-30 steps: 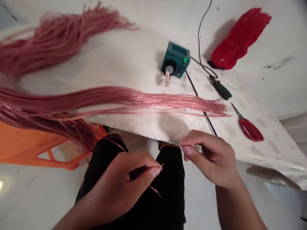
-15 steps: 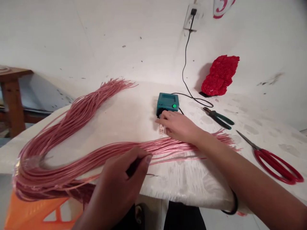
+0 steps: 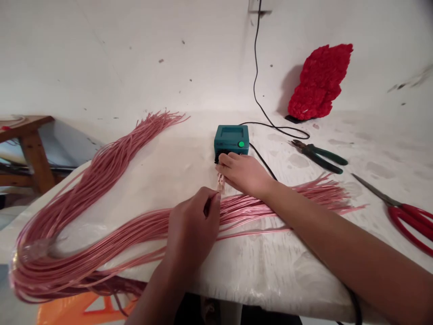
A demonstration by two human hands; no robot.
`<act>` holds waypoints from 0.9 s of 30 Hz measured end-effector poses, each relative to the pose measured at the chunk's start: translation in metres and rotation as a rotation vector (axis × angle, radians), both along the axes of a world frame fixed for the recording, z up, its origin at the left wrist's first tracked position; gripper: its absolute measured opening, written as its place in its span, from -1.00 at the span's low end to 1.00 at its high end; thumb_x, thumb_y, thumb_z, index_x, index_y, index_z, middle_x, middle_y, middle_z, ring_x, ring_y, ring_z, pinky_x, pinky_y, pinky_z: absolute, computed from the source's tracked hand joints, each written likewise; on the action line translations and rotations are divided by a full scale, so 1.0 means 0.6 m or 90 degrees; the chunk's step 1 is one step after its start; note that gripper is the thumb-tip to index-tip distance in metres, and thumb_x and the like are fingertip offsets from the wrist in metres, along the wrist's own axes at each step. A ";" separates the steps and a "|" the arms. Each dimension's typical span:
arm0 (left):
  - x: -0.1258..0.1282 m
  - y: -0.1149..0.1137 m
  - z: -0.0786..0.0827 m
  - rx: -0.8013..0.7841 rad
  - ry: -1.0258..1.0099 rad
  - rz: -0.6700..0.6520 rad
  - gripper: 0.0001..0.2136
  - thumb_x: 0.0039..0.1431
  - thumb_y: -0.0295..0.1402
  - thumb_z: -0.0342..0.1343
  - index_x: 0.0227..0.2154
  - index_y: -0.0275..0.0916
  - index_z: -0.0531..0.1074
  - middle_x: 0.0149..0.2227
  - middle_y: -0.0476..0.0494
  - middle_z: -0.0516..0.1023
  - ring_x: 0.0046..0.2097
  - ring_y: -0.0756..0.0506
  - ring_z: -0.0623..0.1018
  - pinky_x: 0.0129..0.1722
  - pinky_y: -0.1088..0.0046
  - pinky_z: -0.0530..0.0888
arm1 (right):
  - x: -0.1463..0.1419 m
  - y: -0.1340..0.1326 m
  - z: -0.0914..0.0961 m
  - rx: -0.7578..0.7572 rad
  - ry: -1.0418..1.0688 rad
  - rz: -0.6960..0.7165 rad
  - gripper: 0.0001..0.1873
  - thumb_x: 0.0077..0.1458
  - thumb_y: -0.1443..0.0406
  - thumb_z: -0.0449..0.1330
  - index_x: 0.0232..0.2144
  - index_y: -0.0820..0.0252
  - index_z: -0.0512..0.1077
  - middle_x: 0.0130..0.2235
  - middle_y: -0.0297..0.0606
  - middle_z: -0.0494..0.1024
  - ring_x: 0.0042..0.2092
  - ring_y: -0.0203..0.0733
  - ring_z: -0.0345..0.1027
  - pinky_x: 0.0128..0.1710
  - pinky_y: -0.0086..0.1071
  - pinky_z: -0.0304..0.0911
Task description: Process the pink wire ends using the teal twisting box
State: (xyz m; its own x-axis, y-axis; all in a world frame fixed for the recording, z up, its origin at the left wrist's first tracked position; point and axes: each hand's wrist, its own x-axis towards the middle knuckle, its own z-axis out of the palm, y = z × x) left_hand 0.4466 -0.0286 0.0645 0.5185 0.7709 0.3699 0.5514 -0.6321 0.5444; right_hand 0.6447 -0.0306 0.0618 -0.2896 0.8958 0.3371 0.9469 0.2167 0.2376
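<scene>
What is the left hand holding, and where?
The left hand pinches something thin and dark; which thing and which part cannot be told.

The right hand [image 3: 241,174] hides the front of the teal box [image 3: 231,136] from me; the red scissors [image 3: 411,223] run off the right edge.

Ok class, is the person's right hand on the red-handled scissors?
No, the right hand is at the teal box, and the red-handled scissors lie apart from it.

Soft even light, faint shadow beneath the right hand [image 3: 244,174], bowed frame edges.
</scene>
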 end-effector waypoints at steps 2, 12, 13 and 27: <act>0.007 -0.003 -0.006 0.006 0.020 0.004 -0.82 0.30 -0.33 0.04 -0.37 -0.20 0.50 -0.56 0.04 0.50 -0.53 0.00 0.41 -0.45 0.49 0.24 | -0.001 0.000 -0.002 0.000 0.007 -0.004 -0.77 0.31 0.43 0.07 -0.11 0.26 0.51 0.00 -0.09 0.50 -0.11 -0.10 0.33 -0.39 -0.25 0.03; 0.020 -0.002 -0.027 0.038 0.056 0.056 -0.84 0.27 -0.35 0.05 -0.39 -0.20 0.47 -0.57 0.04 0.49 -0.52 -0.01 0.41 -0.44 0.48 0.20 | 0.002 0.006 -0.016 0.046 0.019 -0.007 -0.74 0.35 0.43 0.01 -0.19 0.27 0.52 -0.01 -0.08 0.49 -0.13 -0.13 0.33 -0.47 -0.27 -0.02; 0.020 -0.001 -0.028 0.042 0.052 0.061 -0.84 0.27 -0.35 0.05 -0.40 -0.20 0.47 -0.57 0.04 0.48 -0.52 -0.01 0.40 -0.44 0.48 0.20 | 0.002 0.007 -0.017 0.046 0.018 -0.007 -0.74 0.35 0.44 0.01 -0.18 0.28 0.52 0.00 -0.07 0.48 -0.12 -0.12 0.33 -0.47 -0.28 0.00; 0.025 0.003 -0.031 0.044 0.066 0.102 -0.85 0.21 -0.34 0.09 -0.44 -0.18 0.50 -0.57 0.03 0.52 -0.49 -0.03 0.46 -0.42 0.46 0.23 | 0.002 0.004 -0.015 0.047 0.014 0.006 -0.72 0.33 0.48 0.00 -0.17 0.32 0.52 0.05 -0.02 0.48 -0.10 -0.09 0.38 -0.43 -0.30 0.13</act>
State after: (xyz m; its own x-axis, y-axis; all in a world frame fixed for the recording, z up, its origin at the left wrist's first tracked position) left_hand 0.4616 -0.0267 0.0461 0.4296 0.8212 0.3756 0.6986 -0.5658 0.4380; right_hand 0.6460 -0.0283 0.0529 -0.2897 0.8657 0.4082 0.9500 0.2084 0.2323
